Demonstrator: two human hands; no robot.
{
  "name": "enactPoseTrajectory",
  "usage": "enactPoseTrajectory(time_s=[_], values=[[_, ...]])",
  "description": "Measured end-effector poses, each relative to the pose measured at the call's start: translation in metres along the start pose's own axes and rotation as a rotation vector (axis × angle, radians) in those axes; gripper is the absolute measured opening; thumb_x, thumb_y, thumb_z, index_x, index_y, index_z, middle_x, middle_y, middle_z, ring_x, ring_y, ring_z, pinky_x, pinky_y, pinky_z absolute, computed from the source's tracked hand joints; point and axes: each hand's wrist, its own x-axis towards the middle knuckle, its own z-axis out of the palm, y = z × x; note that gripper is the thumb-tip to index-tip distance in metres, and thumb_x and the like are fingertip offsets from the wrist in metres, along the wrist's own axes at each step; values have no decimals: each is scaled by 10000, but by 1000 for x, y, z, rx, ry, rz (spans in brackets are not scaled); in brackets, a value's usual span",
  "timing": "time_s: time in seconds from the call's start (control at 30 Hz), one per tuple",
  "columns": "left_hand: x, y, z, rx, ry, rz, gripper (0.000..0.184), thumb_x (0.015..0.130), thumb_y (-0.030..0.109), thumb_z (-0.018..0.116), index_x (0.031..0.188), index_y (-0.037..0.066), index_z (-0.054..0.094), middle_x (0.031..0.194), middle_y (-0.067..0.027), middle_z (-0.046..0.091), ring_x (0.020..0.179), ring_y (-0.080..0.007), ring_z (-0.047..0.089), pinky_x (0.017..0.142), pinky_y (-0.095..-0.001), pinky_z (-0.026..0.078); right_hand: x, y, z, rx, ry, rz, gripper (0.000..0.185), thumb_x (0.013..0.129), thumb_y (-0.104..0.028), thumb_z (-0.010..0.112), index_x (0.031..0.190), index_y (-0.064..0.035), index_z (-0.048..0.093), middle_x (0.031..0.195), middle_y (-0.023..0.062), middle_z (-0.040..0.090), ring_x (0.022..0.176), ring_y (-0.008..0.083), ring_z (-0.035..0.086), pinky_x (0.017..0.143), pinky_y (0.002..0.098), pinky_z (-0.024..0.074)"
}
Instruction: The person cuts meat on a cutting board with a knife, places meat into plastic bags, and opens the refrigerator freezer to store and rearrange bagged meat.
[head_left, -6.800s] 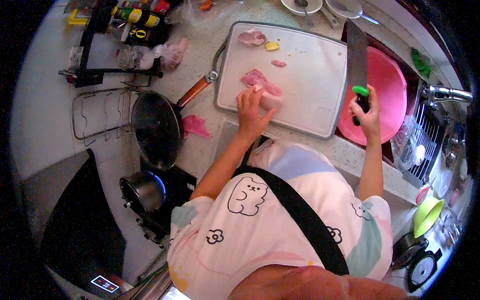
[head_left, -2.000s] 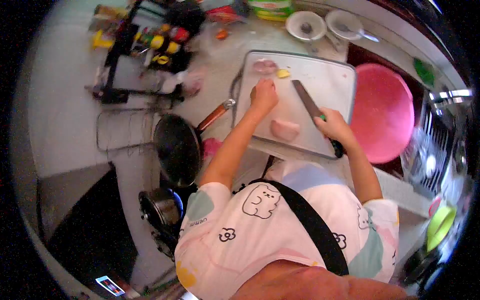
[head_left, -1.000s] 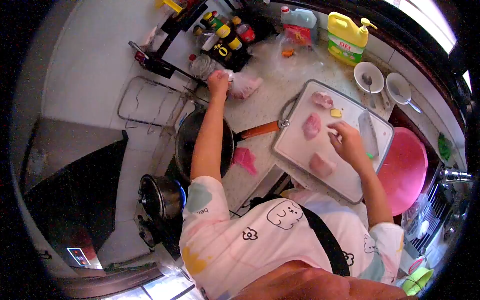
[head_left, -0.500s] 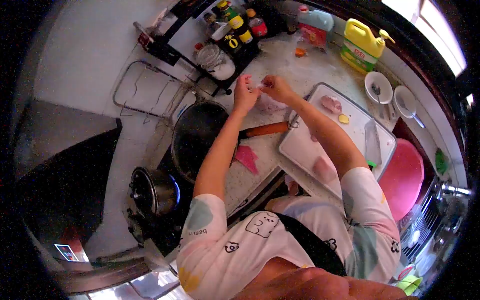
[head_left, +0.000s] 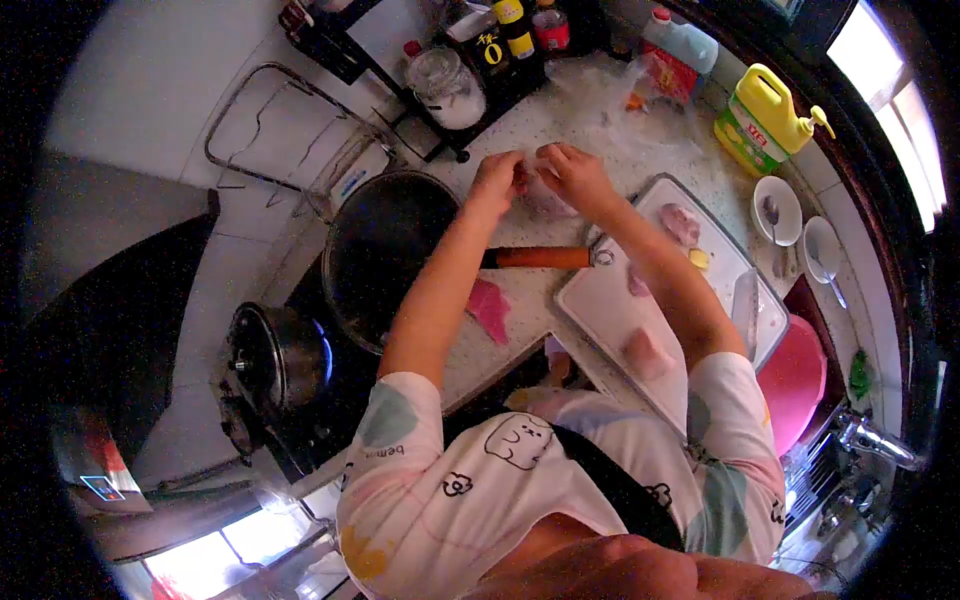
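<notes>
My left hand [head_left: 499, 180] and my right hand [head_left: 576, 178] are close together over the counter, fingers curled inward. Between and just below them is a clear plastic bag [head_left: 548, 204] with something pinkish in it. Both hands seem to pinch its upper part, though the fingertips are partly hidden. To the right of my right forearm, a white cutting board [head_left: 600, 300] bears a few pieces of raw meat [head_left: 680, 224], a yellow piece [head_left: 698, 259] and a cleaver [head_left: 746, 308]. A wok [head_left: 385, 235] stands left of my left forearm, its wooden handle [head_left: 545, 257] pointing right.
A lidded pot [head_left: 280, 355] sits over a blue flame at left. A pink cloth [head_left: 490, 308] lies on the counter. Behind are a jar of white grains [head_left: 447, 92], a yellow pump jug [head_left: 765, 125] and two bowls [head_left: 776, 208]. A pink basin [head_left: 797, 385] is at right.
The view has shifted slightly. My hands, joined at the fingertips before, are now a little apart above the bag.
</notes>
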Motion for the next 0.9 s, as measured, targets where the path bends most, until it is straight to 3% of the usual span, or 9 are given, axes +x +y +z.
enactPoseTrajectory(time_s=[0.17,0.23,0.33,0.4,0.47,0.57,0.63,0.73,0.9], values=[[-14,8,9,-36,-80,-23,156,816,210,593,785,58,572,682,-35,555,591,-145,528,475,-289,405,1,-5,-3,-109,-55,7,289,790,-165,603,1037,-42,517,932,160,604,801,361,589,700,418,481],[-16,10,7,622,-125,212,182,796,220,630,772,46,582,654,-42,560,565,-141,531,459,-285,400,5,0,1,26,-55,82,263,800,-163,598,1022,-42,525,921,156,608,793,354,591,695,409,480],[-17,14,3,737,-41,278,165,819,201,599,725,69,571,635,-8,526,510,-108,456,442,-262,356,2,4,6,320,-11,297,219,810,-161,595,991,-46,551,901,142,615,781,338,596,683,390,477],[-8,11,-1,733,-16,309,165,821,196,591,714,72,577,622,-6,531,496,-111,459,441,-258,357,2,2,4,468,41,447,201,809,-162,598,974,-51,567,893,134,617,777,329,599,676,382,476],[-1,5,-5,730,1,336,168,823,191,583,702,74,584,610,-4,537,482,-115,462,439,-254,359,2,-8,-7,181,-80,310,197,791,-170,617,958,-69,591,894,120,616,776,316,597,672,373,478],[-6,8,1,535,10,192,150,826,184,571,731,72,600,615,-20,549,492,-128,495,443,-267,387,1,-8,4,20,17,171,210,761,-192,645,935,-81,607,866,117,614,772,312,591,673,380,473],[-1,3,-1,222,-62,90,150,829,180,558,736,70,599,610,-35,547,489,-152,514,448,-286,415,3,-7,4,35,-22,233,201,755,-189,643,920,-79,612,856,124,610,770,313,588,675,384,472],[2,2,-7,200,-202,22,154,829,186,561,727,72,582,607,-39,532,496,-162,518,455,-296,429,6,6,5,118,-127,261,177,745,-177,638,883,-68,618,839,136,601,767,318,583,688,391,474],[6,-1,-10,289,-127,45,155,832,205,567,764,68,587,639,-40,552,538,-166,535,476,-305,440,4,15,-3,70,-375,242,156,783,-121,603,912,-34,585,822,133,603,743,289,608,695,364,502]])
